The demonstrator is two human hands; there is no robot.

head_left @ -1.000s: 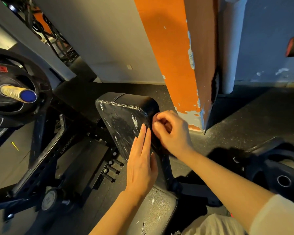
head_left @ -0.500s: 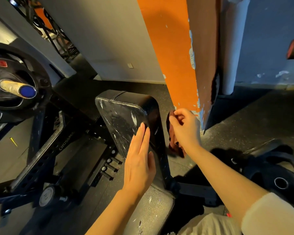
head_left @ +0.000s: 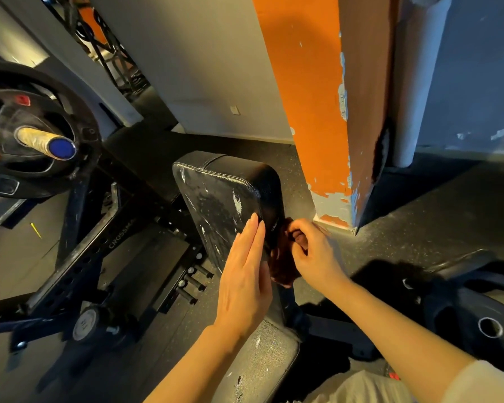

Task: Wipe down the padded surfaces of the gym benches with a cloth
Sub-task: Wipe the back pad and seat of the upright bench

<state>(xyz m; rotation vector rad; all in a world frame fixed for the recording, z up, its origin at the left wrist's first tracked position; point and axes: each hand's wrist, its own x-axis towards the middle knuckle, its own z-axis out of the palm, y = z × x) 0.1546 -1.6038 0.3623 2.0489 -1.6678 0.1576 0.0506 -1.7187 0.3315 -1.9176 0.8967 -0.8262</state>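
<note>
A black padded backrest [head_left: 216,196], cracked and scuffed, stands raised at the centre of the head view. My left hand [head_left: 245,274] lies flat on its face with straight fingers. My right hand [head_left: 312,251] grips a dark red cloth [head_left: 282,269] against the backrest's right side edge; most of the cloth is hidden behind the hand and pad. The worn seat pad [head_left: 262,362] shows below my left wrist.
An orange pillar [head_left: 317,112] with peeling paint stands close behind the bench. A barbell sleeve with a black weight plate [head_left: 41,141] is at the left, over a black rack frame [head_left: 79,257]. Another plate [head_left: 477,315] lies on the floor at the right.
My right hand pulled away from the backrest's side with the cloth, then came back down lower against that edge. My left hand stayed flat on the pad.
</note>
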